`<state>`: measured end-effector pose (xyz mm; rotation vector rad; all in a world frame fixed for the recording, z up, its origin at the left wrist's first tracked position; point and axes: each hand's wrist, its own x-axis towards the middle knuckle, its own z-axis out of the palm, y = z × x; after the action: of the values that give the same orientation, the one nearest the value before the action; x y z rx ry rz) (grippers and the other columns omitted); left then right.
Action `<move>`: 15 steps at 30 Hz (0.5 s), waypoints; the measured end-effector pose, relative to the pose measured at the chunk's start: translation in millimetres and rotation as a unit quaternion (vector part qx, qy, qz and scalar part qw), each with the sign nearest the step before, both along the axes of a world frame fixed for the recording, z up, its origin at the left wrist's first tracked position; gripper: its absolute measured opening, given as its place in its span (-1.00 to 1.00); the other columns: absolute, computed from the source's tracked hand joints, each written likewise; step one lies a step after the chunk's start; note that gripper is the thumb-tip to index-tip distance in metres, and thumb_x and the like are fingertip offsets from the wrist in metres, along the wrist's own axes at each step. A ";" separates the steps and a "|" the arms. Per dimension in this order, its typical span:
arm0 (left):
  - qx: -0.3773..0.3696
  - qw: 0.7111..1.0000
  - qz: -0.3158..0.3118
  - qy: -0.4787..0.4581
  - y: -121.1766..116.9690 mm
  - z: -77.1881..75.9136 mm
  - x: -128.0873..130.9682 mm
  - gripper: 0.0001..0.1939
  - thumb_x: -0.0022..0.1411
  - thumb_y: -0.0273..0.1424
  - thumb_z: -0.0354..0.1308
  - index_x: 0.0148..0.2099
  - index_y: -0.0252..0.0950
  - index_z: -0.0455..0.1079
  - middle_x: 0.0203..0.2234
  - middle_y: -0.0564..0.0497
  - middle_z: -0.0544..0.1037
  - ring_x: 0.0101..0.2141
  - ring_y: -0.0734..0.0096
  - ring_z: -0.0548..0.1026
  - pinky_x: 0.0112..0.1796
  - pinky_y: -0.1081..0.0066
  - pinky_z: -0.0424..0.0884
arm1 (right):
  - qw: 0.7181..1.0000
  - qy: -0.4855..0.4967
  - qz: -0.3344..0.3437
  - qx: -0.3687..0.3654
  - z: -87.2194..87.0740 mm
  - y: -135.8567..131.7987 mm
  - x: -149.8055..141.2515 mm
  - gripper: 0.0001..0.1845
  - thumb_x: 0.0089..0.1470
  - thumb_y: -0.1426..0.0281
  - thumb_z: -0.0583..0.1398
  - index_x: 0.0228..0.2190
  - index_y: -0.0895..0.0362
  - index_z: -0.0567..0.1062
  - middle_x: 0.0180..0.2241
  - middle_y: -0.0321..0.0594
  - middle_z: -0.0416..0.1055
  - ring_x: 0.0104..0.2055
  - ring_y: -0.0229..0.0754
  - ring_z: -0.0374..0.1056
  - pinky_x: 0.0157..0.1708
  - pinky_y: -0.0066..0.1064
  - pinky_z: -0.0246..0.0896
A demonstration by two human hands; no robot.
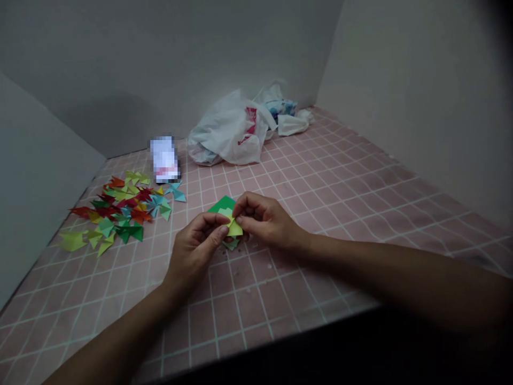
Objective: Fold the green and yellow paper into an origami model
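Note:
Between my two hands is a small folded piece of yellow paper [235, 230], pinched from both sides. My left hand [199, 235] has thumb and forefinger closed on its left edge. On the upper right edge, my right hand [266, 220] pinches it with thumb and fingertips. Behind and below it, a green paper square [222, 204] and some paler green paper [231, 244] show on the table, partly covered by the hands. To the left lies a loose pile of folded paper shapes [128, 200] in red, orange, yellow, green and light blue.
A phone with a lit, blurred screen [164, 158] stands behind the pile. A white plastic bag [230, 128] and a blue-patterned packet [282, 107] lie against the back wall. The pink checked tablecloth [360, 187] covers the table, whose near edge [280, 342] is in front of me.

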<state>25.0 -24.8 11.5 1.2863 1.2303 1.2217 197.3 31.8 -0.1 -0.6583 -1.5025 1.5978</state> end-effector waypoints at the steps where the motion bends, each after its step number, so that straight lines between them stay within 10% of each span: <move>1: 0.002 1.000 0.000 0.003 0.3 0.0 -0.1 -0.86 0.18 -0.39 0.34 -0.20 -0.26 0.51 -0.39 0.06 0.60 -0.39 0.46 0.58 -0.32 0.49 0.52 | 1.000 0.006 0.004 -0.004 0.1 0.0 -0.2 -0.92 0.04 0.51 0.20 -0.36 0.14 0.39 -0.53 -0.40 0.37 -0.54 -0.36 0.32 -0.52 -0.50 0.24; 15: -0.008 1.000 0.022 0.015 -0.6 2.3 -0.6 -0.87 0.14 -0.38 0.36 -0.28 -0.27 0.49 -0.45 0.09 0.56 -0.46 0.50 0.53 -0.43 0.54 0.47 | 0.995 0.019 0.066 -0.067 3.6 -6.3 -0.6 -0.93 0.07 0.50 0.19 -0.35 0.13 0.38 -0.62 -0.44 0.37 -0.64 -0.39 0.28 -0.63 -0.59 0.17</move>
<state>24.4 -25.4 13.8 1.2764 1.2929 1.2253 196.7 25.5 3.5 -0.6096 -1.4472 1.8139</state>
